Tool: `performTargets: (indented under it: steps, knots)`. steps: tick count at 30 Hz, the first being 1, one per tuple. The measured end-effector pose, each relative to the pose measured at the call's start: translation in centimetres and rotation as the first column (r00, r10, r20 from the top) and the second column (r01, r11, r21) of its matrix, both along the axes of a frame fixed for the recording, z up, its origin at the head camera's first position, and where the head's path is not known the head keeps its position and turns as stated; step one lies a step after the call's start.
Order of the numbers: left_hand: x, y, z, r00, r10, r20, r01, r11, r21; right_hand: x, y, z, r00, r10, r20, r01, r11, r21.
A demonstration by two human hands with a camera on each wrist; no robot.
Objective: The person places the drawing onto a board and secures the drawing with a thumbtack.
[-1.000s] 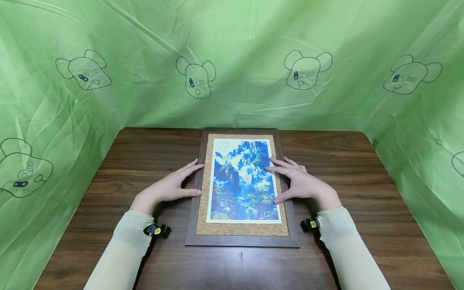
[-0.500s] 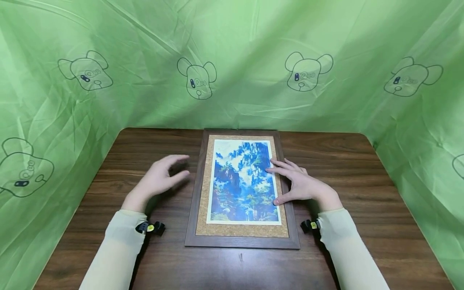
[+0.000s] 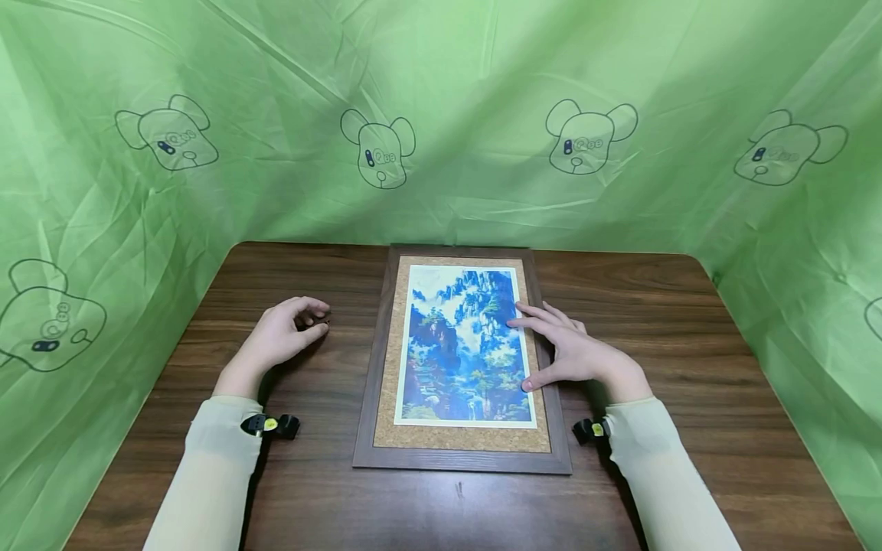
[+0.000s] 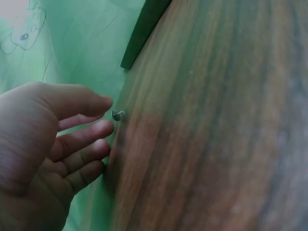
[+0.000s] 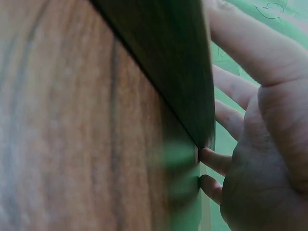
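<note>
A framed cork board [image 3: 462,438] lies flat on the table, bearing a blue landscape picture [image 3: 468,344] with a white border. My right hand [image 3: 568,344] rests across the right side of the frame, fingers spread, with thumb and fingertips on the picture's right edge. Left of the board, my left hand [image 3: 279,333] is low over the table, its fingers bent loosely. In the left wrist view a small metal thumbtack [image 4: 117,114] stands on the tabletop just beyond the thumb and index fingertips, which are apart from each other.
The brown wood-grain table [image 3: 689,428] has rounded far corners. Green cloth [image 3: 468,138] printed with outlined bear heads hangs behind and on both sides. The board's far edge reaches the table's back edge. Black camera straps sit on both wrists.
My left hand has left the frame's left edge and moved leftward to the thumbtack, its fingers bending more. The right hand has stayed on the picture's right edge.
</note>
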State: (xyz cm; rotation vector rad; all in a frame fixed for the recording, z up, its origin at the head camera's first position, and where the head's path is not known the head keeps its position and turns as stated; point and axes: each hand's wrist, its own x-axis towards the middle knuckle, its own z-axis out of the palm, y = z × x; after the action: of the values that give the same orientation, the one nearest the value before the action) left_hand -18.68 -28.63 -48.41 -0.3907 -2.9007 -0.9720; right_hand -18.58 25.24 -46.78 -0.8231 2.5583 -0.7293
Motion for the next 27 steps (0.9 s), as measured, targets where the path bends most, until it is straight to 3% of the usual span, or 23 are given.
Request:
performTargets:
  steps: [10, 19, 22, 27]
  knots:
    - [0.0, 0.6, 0.1, 0.998, 0.03, -0.06, -0.032, 0.999, -0.026, 0.1, 0.0, 0.2, 1.0, 0.008, -0.008, -0.008, 1.0, -0.01]
    - [0.1, 0.5, -0.4, 0.997, 0.036, -0.064, -0.039, 0.998, -0.039, 0.0, 0.0, -0.2, 1.0, 0.009, 0.007, -0.009, 1.0, -0.02]
    - [0.1, 1.0, 0.1, 0.996, 0.039, -0.085, -0.041, 0.999, -0.026, 0.0, 0.0, -0.1, 1.0, 0.005, 0.013, -0.004, 1.0, -0.021]
    - [0.2, 3.5, 2.2, 0.991, 0.035, -0.127, -0.027, 0.997, 0.066, 0.1, -0.1, -0.2, 1.0, -0.017, 0.019, 0.017, 1.0, -0.005]
